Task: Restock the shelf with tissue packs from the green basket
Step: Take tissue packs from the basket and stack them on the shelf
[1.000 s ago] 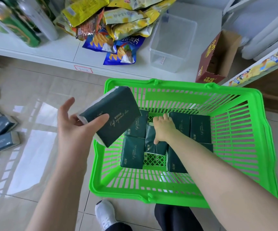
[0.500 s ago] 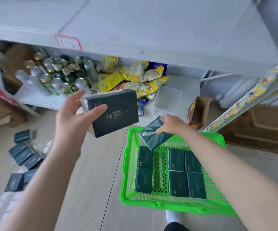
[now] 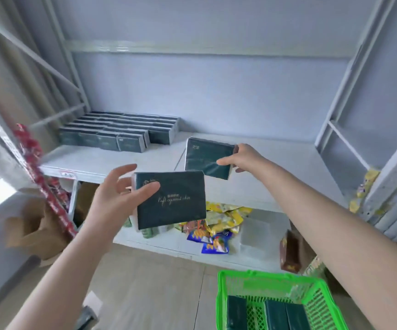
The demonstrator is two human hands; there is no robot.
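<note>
My left hand [image 3: 119, 194] holds a dark green tissue pack [image 3: 171, 201] with gold script, thumb across its front, in front of the shelf edge. My right hand [image 3: 245, 158] pinches a second dark green tissue pack [image 3: 207, 156] by its right end, above the white shelf [image 3: 276, 167]. Several rows of the same packs [image 3: 119, 132] stand at the shelf's back left. The green basket [image 3: 223, 296] sits on the floor at the lower right with several packs [image 3: 276, 315] inside.
The lower shelf holds yellow and blue snack bags [image 3: 218, 225], a clear plastic bin [image 3: 257, 232] and a brown carton [image 3: 290, 253]. A strip of red packets [image 3: 40, 177] hangs at the left post. Cardboard [image 3: 35, 232] lies at the left.
Both hands have risen from basket height to the upper shelf, each carrying a pack. My view has tilted up, so the basket now shows only at the bottom right.
</note>
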